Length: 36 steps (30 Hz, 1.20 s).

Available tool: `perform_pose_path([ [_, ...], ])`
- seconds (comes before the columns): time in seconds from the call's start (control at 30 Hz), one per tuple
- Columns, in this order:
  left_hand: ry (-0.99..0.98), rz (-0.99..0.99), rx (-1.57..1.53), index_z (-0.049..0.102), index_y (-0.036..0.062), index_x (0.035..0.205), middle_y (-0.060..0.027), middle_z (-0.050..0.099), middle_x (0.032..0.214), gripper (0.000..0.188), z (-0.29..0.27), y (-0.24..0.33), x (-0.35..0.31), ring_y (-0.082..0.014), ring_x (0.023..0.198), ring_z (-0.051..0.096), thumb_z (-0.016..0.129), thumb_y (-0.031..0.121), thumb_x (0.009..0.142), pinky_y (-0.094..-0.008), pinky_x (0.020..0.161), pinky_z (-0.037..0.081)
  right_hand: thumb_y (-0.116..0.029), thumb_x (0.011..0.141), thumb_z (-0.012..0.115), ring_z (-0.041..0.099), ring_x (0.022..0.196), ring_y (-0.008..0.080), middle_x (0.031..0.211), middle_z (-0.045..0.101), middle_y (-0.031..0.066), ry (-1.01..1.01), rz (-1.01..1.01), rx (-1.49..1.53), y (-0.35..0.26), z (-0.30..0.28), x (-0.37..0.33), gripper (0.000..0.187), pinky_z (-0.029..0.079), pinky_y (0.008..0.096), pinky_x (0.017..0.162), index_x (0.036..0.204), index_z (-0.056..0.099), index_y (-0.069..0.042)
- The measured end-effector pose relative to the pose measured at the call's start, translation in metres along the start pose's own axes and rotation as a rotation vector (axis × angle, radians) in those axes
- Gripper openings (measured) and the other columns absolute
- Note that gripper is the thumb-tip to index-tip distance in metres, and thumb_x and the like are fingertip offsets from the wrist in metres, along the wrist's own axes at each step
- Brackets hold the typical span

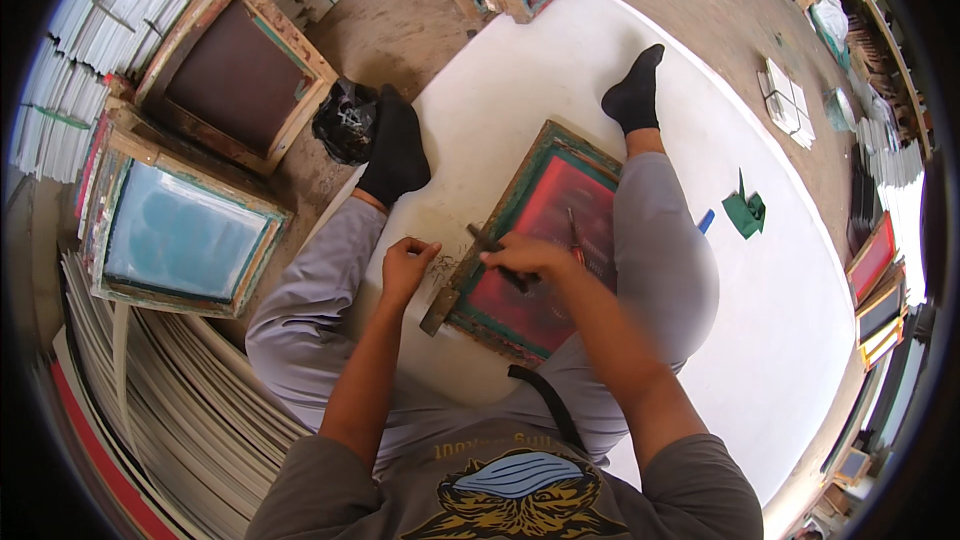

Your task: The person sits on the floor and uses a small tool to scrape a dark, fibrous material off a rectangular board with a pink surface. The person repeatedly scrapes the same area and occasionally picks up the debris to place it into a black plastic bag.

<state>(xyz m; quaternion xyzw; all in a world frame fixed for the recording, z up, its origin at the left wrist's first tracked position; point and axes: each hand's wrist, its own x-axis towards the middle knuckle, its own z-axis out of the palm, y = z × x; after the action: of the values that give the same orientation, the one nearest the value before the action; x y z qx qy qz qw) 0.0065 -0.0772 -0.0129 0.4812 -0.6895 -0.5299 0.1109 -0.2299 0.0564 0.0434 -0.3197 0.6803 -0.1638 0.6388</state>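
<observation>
A wooden screen-printing frame [545, 155] with red mesh lies tilted between my legs, on a large white sheet [490, 90]. My right hand [530, 256] is closed around what looks like a dark hammer [484, 236], held over the frame's left wooden bar. My left hand [408, 268] hovers just left of that bar, thumb and fingertips pinched together; whatever is between them is too small to make out. Small dark bits [446, 262], like staples or tacks, are scattered between this hand and the frame. On the mesh rests a thin tool [574, 230] with a reddish handle.
Other framed screens lean at left, one dark [235, 80] and one pale blue [185, 225]. A black plastic bag [345, 125] sits beside my left foot. To the right lie a green scrap [744, 212] and a blue object [706, 221]. Stacked boards [190, 370] fill the lower left.
</observation>
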Motion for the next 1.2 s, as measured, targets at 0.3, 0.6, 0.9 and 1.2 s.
perform_pose_path([
  [0.3,0.135,0.476,0.424,0.07,0.0093,0.1,-0.0098,0.063,0.104,0.024,0.056,0.031,-0.059,-0.0317,0.097,0.061,0.075,0.03,0.089,-0.0424,0.083,0.05,-0.025,0.082,0.062,0.072,0.077,0.0305,0.087,0.073,0.0191,0.312,0.221,-0.656,-0.013,-0.129,-0.001,0.03,0.057,0.0419,0.07,0.092,0.073,0.002],
  [0.6,0.147,0.491,0.312,0.07,0.0087,0.103,-0.0104,0.061,0.109,0.027,0.053,0.023,-0.056,-0.0312,0.102,0.059,0.074,0.031,0.09,-0.0425,0.087,0.05,-0.019,0.078,0.058,0.069,0.113,0.0381,0.117,0.071,0.0253,0.224,0.297,-1.053,-0.028,-0.15,0.033,0.037,0.053,0.0463,0.098,0.104,0.077,0.0],
  [0.9,0.125,0.458,0.24,0.071,0.007,0.102,-0.0106,0.061,0.108,0.028,0.046,0.028,-0.057,-0.0314,0.101,0.059,0.074,0.032,0.09,-0.0424,0.086,0.05,-0.014,0.078,0.055,0.067,0.114,0.0417,0.118,0.07,0.0259,0.12,0.346,-1.126,-0.037,-0.144,0.047,0.039,0.052,0.0489,0.098,0.107,0.075,0.003],
  [1.2,0.092,0.44,0.226,0.071,0.0066,0.101,-0.0111,0.061,0.108,0.028,0.047,0.032,-0.057,-0.0313,0.102,0.06,0.075,0.032,0.089,-0.0427,0.086,0.051,-0.002,0.078,0.057,0.069,0.057,0.0313,0.069,0.067,0.0226,0.406,0.463,-0.548,-0.023,-0.116,0.027,0.018,0.054,0.0465,0.047,0.082,0.066,0.014],
])
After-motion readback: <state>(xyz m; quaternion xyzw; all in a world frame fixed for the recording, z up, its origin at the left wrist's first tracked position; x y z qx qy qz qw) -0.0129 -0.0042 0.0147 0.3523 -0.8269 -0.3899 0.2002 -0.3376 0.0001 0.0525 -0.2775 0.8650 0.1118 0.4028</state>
